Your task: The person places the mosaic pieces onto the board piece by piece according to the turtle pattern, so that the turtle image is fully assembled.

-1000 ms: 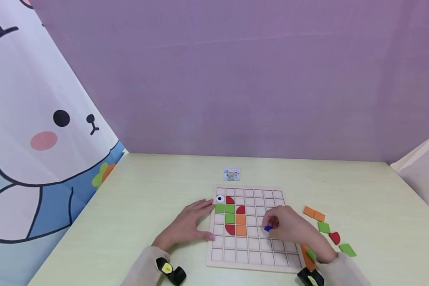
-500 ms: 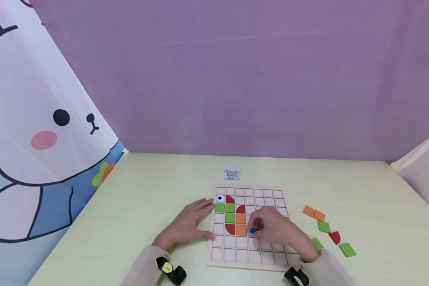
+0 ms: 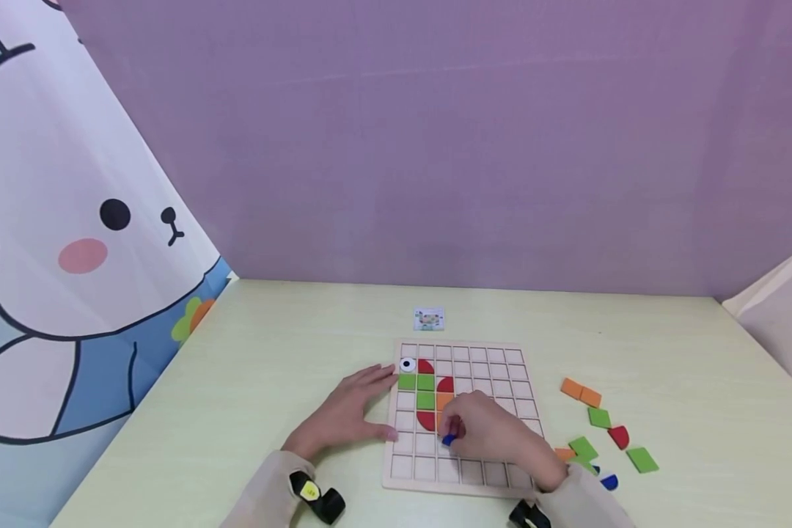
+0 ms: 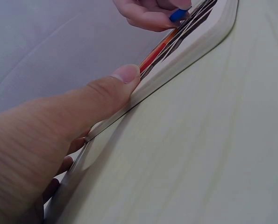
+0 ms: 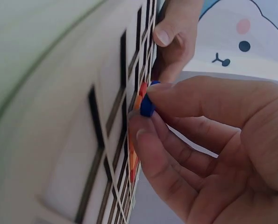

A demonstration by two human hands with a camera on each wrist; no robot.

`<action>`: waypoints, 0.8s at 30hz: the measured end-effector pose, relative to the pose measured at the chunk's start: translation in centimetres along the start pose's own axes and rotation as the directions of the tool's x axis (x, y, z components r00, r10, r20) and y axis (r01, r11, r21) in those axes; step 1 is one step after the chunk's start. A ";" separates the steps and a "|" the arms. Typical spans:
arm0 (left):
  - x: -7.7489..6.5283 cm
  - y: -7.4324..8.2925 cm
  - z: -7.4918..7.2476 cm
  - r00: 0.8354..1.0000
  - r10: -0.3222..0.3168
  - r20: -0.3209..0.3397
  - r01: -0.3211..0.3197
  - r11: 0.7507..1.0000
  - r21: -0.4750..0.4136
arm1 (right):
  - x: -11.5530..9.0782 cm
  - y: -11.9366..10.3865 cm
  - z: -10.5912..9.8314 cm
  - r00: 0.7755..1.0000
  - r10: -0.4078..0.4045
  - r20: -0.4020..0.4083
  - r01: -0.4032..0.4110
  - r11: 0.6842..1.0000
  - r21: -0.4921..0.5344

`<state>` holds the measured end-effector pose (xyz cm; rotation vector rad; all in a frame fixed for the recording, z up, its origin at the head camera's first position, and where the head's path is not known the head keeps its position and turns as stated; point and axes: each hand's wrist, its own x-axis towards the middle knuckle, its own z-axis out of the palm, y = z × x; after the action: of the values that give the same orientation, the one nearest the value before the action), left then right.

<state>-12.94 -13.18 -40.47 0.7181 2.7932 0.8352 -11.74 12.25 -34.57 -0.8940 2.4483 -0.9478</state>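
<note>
A wooden grid board (image 3: 429, 469) lies on the table. Its left part bears a round eye tile (image 3: 407, 364), several green square tiles (image 3: 425, 400), red quarter-circle tiles (image 3: 425, 420) and orange tiles; my right hand partly covers the orange ones. Between thumb and fingertips, my right hand (image 3: 491, 433) pinches a small blue tile (image 5: 148, 105) just over the grid, below the orange column. The blue tile's full outline is hidden by the fingers. With its fingers extended, my left hand (image 3: 343, 411) touches the board's left edge; its thumb (image 4: 127, 74) rests at the rim.
Right of the board lie loose tiles: orange ones (image 3: 571, 389), green ones (image 3: 643, 460), a red one (image 3: 618, 438) and a blue one (image 3: 609, 482). A small picture card (image 3: 429, 319) lies behind the board. A purple backdrop (image 3: 462, 147) closes off the table's far side.
My right hand has moved left across the board, and slightly toward me, with the blue tile pinched. Loose blue and green tiles have come into sight behind it. My left hand has stayed put.
</note>
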 end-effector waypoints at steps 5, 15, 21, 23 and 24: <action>0.0 0.0 0.0 1.000 -0.003 0.000 0.003 1.000 0.000 | 0.3 -0.2 0.4 1.000 -0.013 0.011 0.013 1.000 -0.004; 0.1 0.0 0.0 1.000 -0.006 0.003 0.006 1.000 -0.008 | 0.4 -0.6 0.8 0.999 0.036 0.015 -0.036 0.999 -0.037; 0.1 -0.1 0.0 1.000 0.000 0.006 0.000 1.000 -0.001 | 0.4 -0.6 0.9 0.998 0.064 0.012 -0.063 0.996 -0.059; 0.1 -0.1 0.1 1.000 0.000 0.006 0.000 1.000 -0.001 | 0.4 -0.5 0.9 0.998 0.061 0.011 -0.060 0.997 -0.057; 0.1 -0.1 0.1 1.000 -0.001 0.007 0.001 1.000 0.000 | 0.4 -0.6 0.8 0.998 0.059 0.011 -0.058 0.997 -0.054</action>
<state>-13.04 -13.16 -40.56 0.7176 2.7873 0.8314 -11.33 11.28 -34.82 -0.8388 2.4858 -0.8576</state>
